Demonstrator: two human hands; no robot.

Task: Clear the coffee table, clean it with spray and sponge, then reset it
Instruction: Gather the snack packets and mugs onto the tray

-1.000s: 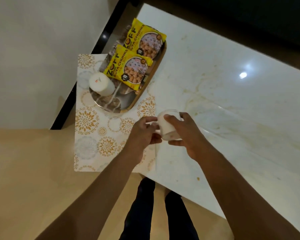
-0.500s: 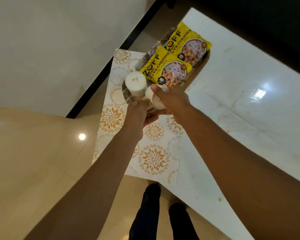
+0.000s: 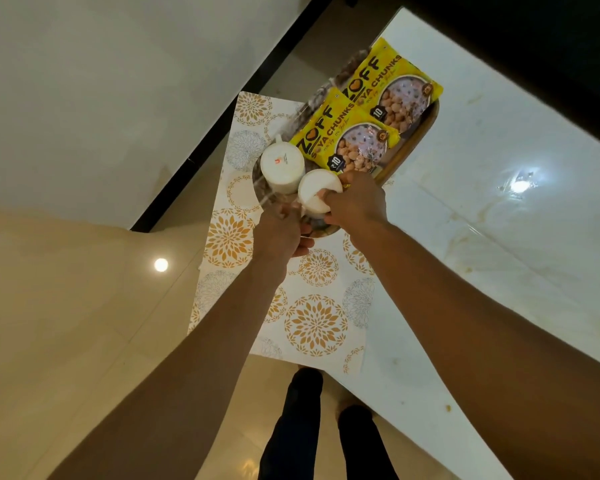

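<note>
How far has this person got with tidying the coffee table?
Looks near the end, at the reset. Done: the mat lies on the table, with the tray on it holding two packets and one cup. In hand: the right hand holds a second cup on the tray, left hand beside it. Left: letting go.

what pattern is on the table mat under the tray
White table mat printed with gold and grey flower medallions; the head view shows it.

Glossy beige floor [image 3: 66, 323], black skirting [image 3: 222, 133].
</note>
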